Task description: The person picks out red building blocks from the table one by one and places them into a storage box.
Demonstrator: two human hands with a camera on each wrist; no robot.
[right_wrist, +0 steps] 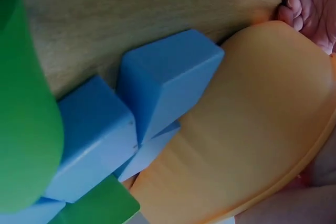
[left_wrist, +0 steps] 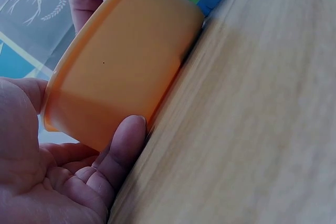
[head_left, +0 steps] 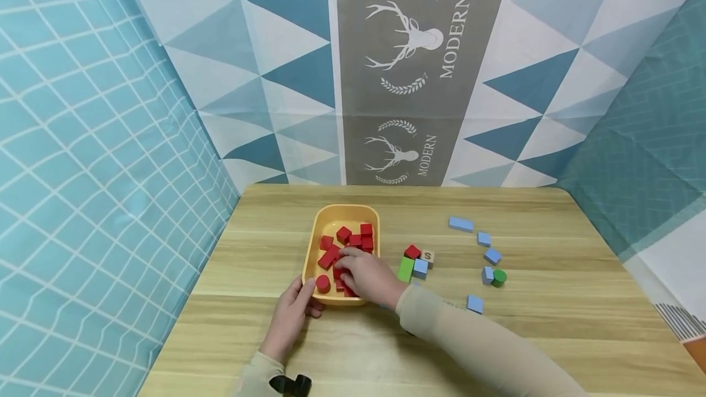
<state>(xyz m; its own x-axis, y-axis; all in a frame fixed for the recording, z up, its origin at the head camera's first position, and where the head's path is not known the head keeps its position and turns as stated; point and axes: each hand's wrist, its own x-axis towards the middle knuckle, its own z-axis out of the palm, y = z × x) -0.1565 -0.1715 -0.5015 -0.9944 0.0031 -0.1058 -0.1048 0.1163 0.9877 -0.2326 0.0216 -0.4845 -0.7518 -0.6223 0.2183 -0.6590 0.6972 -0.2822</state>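
Observation:
A yellow-orange plastic tub (head_left: pixel 314 244) stands on the table with several red blocks (head_left: pixel 329 257) inside, among them a red cylinder (head_left: pixel 323 283). My left hand (head_left: pixel 291 317) grips the tub's near left corner, thumb at the rim and other fingers bent against the outer wall. Over the near right side of the tub, my right hand (head_left: pixel 371 276) reaches in among the red blocks with its fingers pointing left; I cannot tell whether it pinches one. In the right wrist view, blue blocks (right_wrist: pixel 168 74) stand close beside the tub's outer wall.
Right of the tub lie a green block (head_left: pixel 405 269), a red block (head_left: pixel 412 252), a wooden block lettered S (head_left: pixel 428 257) and a blue block (head_left: pixel 420 268). Farther right are more blue blocks (head_left: pixel 461 223) and a green cylinder (head_left: pixel 499 278). Patterned cloth (head_left: pixel 298 66) hangs behind the table.

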